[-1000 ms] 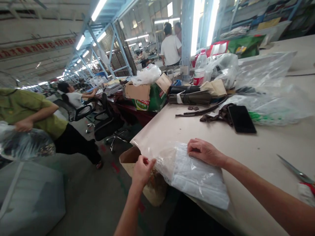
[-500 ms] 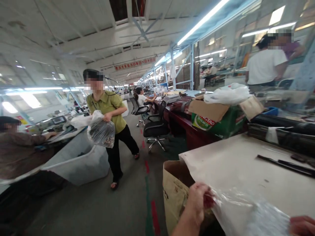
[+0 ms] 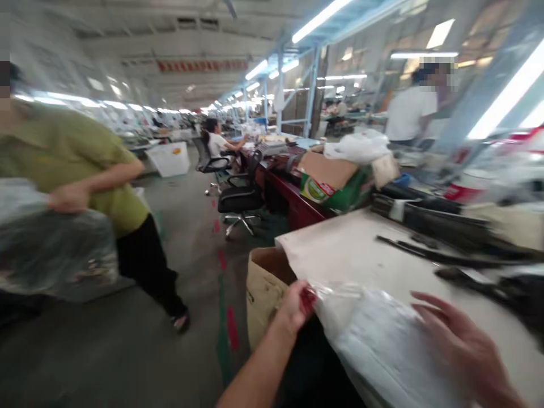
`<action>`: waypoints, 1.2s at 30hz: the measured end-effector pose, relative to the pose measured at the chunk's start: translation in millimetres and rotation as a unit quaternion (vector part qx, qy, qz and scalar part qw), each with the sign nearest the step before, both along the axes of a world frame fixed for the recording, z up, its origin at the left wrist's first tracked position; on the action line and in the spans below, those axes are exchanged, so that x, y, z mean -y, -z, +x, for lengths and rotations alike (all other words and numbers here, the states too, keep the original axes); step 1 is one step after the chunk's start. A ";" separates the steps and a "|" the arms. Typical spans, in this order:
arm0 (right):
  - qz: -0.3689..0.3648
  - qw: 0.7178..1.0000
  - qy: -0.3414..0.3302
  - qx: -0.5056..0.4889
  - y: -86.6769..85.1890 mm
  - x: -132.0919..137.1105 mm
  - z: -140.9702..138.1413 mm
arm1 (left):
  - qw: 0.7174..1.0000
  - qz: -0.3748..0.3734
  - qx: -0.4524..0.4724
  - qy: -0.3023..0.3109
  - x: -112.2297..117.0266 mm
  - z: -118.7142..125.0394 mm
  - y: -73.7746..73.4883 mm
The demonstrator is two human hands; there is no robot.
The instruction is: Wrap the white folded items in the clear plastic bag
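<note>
My left hand (image 3: 296, 309) is closed on the gathered end of a clear plastic bag (image 3: 378, 340) at the near edge of the worktable (image 3: 335, 241). Something red shows at its fingertips; I cannot tell what it is. White or pale contents show through the bag, their kind unclear. Over the bag's right side, my right hand (image 3: 461, 345) is stretched out with its fingers apart, slightly blurred. Whether it touches the plastic I cannot tell.
A brown paper sack (image 3: 263, 292) stands left of the table. Dark strips (image 3: 425, 249) lie on the tabletop, with a green carton (image 3: 335, 190) beyond. An office chair (image 3: 240, 198) stands in the aisle. At left, close by, a person in a green shirt (image 3: 85, 153) carries a filled plastic bag.
My view has swung right. My right hand has come further into view, with its fingers now spread above the bag. The person in green is much closer, at the left edge.
</note>
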State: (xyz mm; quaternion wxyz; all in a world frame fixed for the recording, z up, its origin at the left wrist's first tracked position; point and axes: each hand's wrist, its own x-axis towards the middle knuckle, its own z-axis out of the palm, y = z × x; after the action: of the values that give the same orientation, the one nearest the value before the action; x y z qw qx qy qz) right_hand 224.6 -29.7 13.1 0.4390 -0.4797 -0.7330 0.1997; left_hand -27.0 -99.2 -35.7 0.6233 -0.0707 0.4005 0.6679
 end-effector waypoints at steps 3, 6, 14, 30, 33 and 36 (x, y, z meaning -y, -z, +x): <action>0.018 0.999 -0.028 0.005 0.3 52.3 -16.7 | 0.999 -0.004 -0.031 0.008 -2.9 -2.6 13.5; 0.021 0.992 -0.111 0.064 5.2 81.9 -72.0 | 0.997 0.014 -0.079 0.021 -3.3 -4.5 19.7; -0.032 0.962 -0.053 0.267 8.2 95.9 -130.1 | 0.987 0.033 -0.147 0.060 3.8 -8.2 14.1; -0.104 0.929 -0.044 0.353 0.3 74.5 -124.8 | 0.988 0.045 -0.140 0.035 2.5 -11.7 22.4; -0.101 0.930 -0.057 0.348 -2.0 74.8 -122.9 | 0.990 0.046 -0.132 0.037 2.7 -11.5 23.9; -0.110 0.923 -0.055 0.365 -2.9 75.9 -123.8 | 0.990 0.047 -0.128 0.037 2.3 -10.4 23.7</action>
State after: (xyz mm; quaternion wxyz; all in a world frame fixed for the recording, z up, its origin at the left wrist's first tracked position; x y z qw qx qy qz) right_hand 100.7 -105.6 15.9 0.0737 -0.5232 -0.8413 0.1139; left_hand -37.4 -101.5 -59.4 0.5934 0.0599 0.4475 0.6664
